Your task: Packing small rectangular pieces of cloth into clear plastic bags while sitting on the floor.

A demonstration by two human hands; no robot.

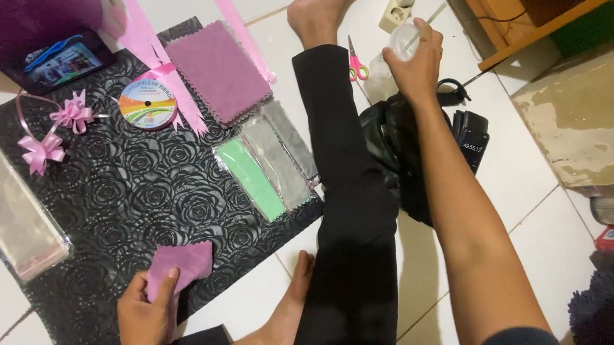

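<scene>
From my seat at the feed I see the left hand (143, 317) low in the view, fingers curled with the thumb pressed on top of a small mauve cloth square (182, 265), pinching its near edge; the square lies on the black rose-embossed mat (129, 199), near that mat's front edge. The right hand (417, 62) is stretched far forward over the white tiled floor (509, 180), its fingers wrapped closed around a small clear plastic cup with a straw (407, 37) (the cup is mostly covered by the hand, so I cannot tell what is inside). Just left of that hand lie pink-handled scissors (356, 64) on the tiles, and under the wrist sits a black bag (391, 145) with a dark device (470, 136) beside it. Between the two hands runs a leg in black trousers (348, 191), the bare foot (317, 10) pointing away. On the mat, well apart from the held square, I see a stack of mauve cloth squares with pinked edges (219, 70), and below it flat packets in green (251, 178) and grey (277, 160), overlapping side by side. A ribbon spool (147, 102) sits left of the stack, with pink ribbon bows (56, 132) further left and clear plastic sleeves (7, 204) at the mat's left edge. A phone (62, 63) rests at the top left.
</scene>
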